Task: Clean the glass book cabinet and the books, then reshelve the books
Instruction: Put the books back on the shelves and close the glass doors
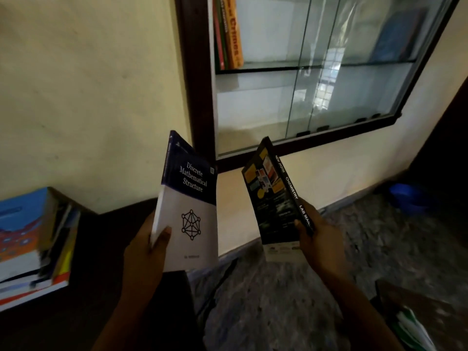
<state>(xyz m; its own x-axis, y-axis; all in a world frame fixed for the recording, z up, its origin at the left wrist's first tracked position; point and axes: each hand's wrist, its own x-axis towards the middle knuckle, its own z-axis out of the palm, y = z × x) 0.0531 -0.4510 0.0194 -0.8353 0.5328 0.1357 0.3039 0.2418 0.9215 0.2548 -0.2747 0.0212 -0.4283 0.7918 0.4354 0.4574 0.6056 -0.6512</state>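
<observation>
A: Left hand (149,239)?
B: Grips the white-and-blue book (190,206), "Discrete Mathematical Structure", by its lower spine edge, thumb on the cover. The book is upright.
A: Right hand (314,231)?
B: Grips the black chemistry lab manual (273,198) near the bottom of its spine. The manual is tilted, spine to the right.
A: Cabinet?
B: The glass cabinet (200,97) is on the wall just above both books. A few upright books (234,34) stand at the upper shelf's left end.
A: Other books?
B: A stack of books (33,244) lies on the dark table (96,274), far left.
</observation>
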